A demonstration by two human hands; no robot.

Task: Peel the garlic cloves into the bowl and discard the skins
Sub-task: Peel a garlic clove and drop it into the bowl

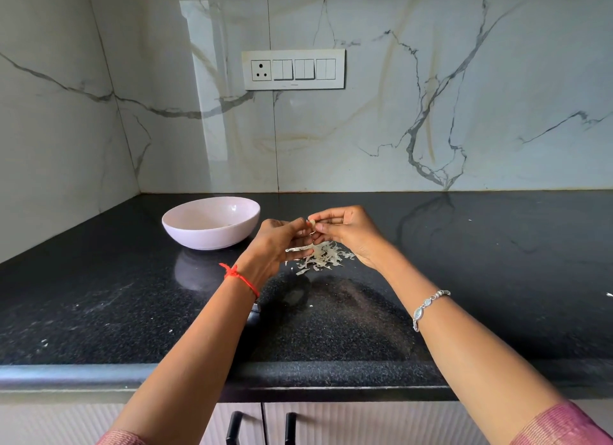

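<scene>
A white marble backsplash [365, 129] with grey veins filled the upper half of the view, meeting a side wall in the corner at the left. Below it ran a black speckled countertop [99, 295], and under its front edge stood pale cabinet doors [331, 421] with two black handles [234, 426]. A white switch panel [293, 69] with one socket sat on the backsplash above the work area. A pale pink bowl [205, 235] stood upright on the countertop, left of the hands and near the left one; what lay inside it was hard to make out beyond a small dark speck near the far rim. Both forearms reached forward from pink sleeves [560, 424]. The left hand [275, 245] and the right hand [348, 229] met above the countertop, fingertips curled inward and pinching a garlic clove [311, 224] between them, held in the air just right of the bowl. A strip of skin seemed to lie across the left hand's lower fingers, though the view was too small to be sure. Directly beneath the hands a loose pile of garlic skins [325, 257] lay on the countertop, with a few stray flakes scattered farther out. A silver bracelet [428, 307] circled the right wrist and a red thread [238, 277] was tied around the left.
</scene>
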